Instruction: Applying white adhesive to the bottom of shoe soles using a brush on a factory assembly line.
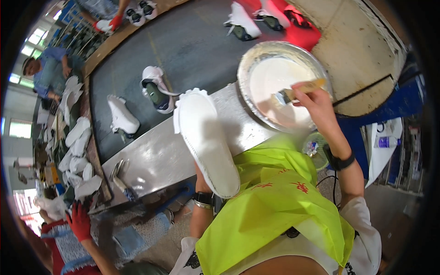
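Right hand [315,101] raised, gripping brush [293,93]

Small labelled bottle [387,142], far right

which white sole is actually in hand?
The large white sole over the metal bench, bottom up, held from beneath by the left hand; the others lie on the grey belt.

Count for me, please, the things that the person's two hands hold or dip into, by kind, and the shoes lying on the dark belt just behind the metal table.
White shoe sole, held up by the left hand (hidden beneath it): 1
Brush, in the right hand: 1
Metal bowl of white glue: 1
Shoes on the belt, near ones: 2
Total: 5
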A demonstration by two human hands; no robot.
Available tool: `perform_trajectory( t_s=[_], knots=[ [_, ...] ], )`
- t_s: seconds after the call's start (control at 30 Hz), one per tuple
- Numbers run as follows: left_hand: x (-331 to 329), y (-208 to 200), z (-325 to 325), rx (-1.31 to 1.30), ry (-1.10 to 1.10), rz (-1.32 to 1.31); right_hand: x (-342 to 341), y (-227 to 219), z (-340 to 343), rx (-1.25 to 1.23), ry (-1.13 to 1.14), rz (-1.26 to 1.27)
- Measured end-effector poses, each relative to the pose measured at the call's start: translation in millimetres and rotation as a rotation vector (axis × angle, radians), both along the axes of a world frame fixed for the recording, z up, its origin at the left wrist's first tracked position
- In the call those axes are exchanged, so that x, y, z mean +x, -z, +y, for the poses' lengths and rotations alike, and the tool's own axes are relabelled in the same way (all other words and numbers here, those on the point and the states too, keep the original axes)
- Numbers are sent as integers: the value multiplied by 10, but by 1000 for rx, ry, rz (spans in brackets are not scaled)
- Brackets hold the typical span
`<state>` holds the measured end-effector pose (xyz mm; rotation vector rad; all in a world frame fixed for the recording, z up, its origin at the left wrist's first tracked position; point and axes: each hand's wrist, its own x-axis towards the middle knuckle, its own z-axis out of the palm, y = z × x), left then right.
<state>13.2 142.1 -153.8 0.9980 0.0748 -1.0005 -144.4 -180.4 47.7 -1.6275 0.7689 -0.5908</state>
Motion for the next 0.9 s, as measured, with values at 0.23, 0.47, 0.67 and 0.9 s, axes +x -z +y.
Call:
perform_trajectory(
  t_s=[0.23, 0.47, 0.67, 0.9],
  knots=[
    [425, -132, -281, 16, 177, 31, 466, 697, -696, -532, 82, 544],
    [430, -339, -667, 94, 172, -34, 349, 744, -707, -618, -239, 883],
    [356, -893, -1198, 115, 164, -47, 562, 291, -534, 62, -13, -234],
    [246, -1020, -1382, 90, 261, 74, 838, -131, -155, -117, -104, -243]
  ],
)
